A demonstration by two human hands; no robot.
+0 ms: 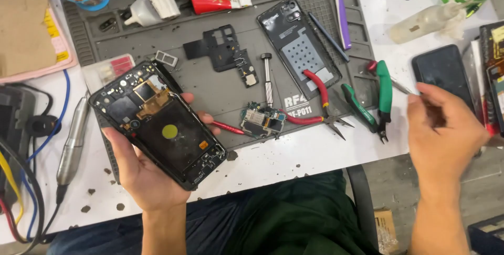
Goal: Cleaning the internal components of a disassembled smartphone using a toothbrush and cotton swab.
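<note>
My left hand (144, 168) holds an opened black phone body (157, 123), back cover off, with a gold flex part near its top and a yellow-green dot in the middle. My right hand (443, 137) hovers at the table's right edge, fingers pinched on a thin metal tool (403, 87), apparently tweezers, slightly blurred. On the grey work mat (210, 84) lie the phone's back cover (300, 42), a black inner frame (226, 53), a small circuit board (262, 121) and a screwdriver (268, 79).
Red-handled pliers (320, 102) and green-handled cutters (375, 100) lie at the mat's right edge. Another dark phone (441, 71) rests beyond my right hand. A silver rotary pen tool (73, 139) and cables lie at the left. Tubes, tape and bottles crowd the back.
</note>
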